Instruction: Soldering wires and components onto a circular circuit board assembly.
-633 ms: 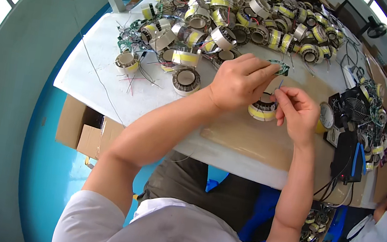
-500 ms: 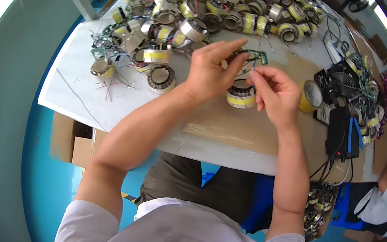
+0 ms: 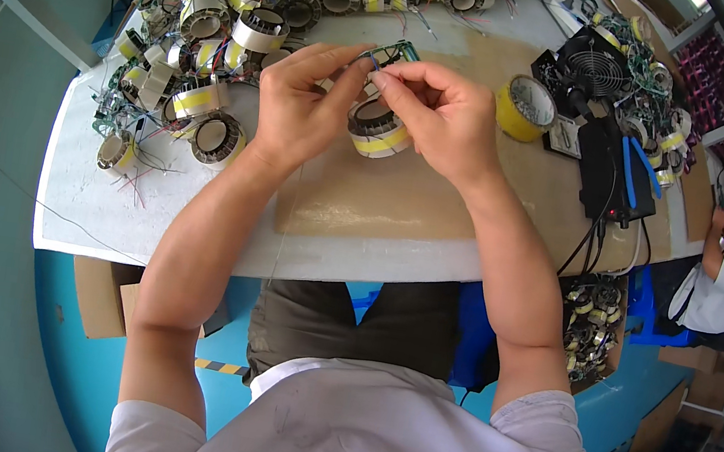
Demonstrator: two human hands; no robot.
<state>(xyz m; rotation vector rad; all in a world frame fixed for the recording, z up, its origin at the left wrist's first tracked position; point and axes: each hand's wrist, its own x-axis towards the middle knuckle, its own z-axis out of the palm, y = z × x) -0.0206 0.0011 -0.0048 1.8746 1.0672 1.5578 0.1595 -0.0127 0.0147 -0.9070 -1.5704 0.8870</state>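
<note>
A ring-shaped motor stator [image 3: 379, 135] wrapped in yellow and white tape stands on the brown work mat, beneath my fingertips. Thin wires [image 3: 374, 60] run from it toward a small ring-shaped green circuit board [image 3: 398, 50] just beyond my hands. My left hand [image 3: 307, 104] pinches these wires between thumb and forefinger. Close against it, my right hand [image 3: 444, 118] pinches the same wires, its other fingers curled. The fingers partly hide the wires and the stator's upper rim.
A heap of similar stators [image 3: 265, 29] covers the table's far left. To the right are a yellow tape roll [image 3: 526, 108], a black fan [image 3: 594, 69] and a black box [image 3: 615, 175] bearing a blue-handled tool. Another person [image 3: 719, 289] sits at the far right.
The view has shifted, so the table's things appear farther left. My left hand's fingers have closed from a spread pose and come together with my right fingertips at the wires.
</note>
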